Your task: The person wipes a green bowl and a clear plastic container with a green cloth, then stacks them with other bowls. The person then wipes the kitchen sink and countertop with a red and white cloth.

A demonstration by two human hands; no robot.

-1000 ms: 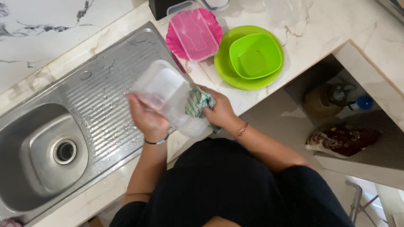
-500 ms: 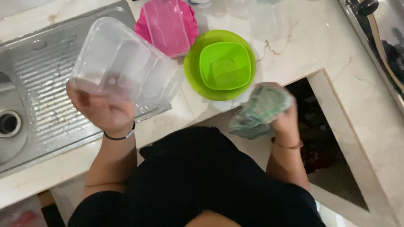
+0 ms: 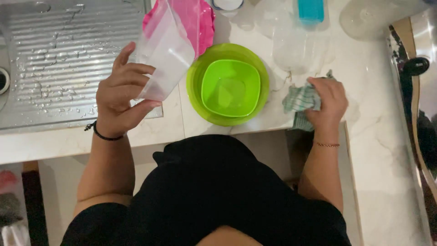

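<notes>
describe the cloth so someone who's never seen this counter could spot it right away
Start at the big round green plate with a square green bowl on the marble counter. Just beside it, at the counter's front edge, the right hand presses down a crumpled cloth. It's the only soft thing there, green and white checked.

top: black, short-sleeved | left wrist: black band (image 3: 98, 133) | right wrist: thin bracelet (image 3: 327, 145)
</notes>
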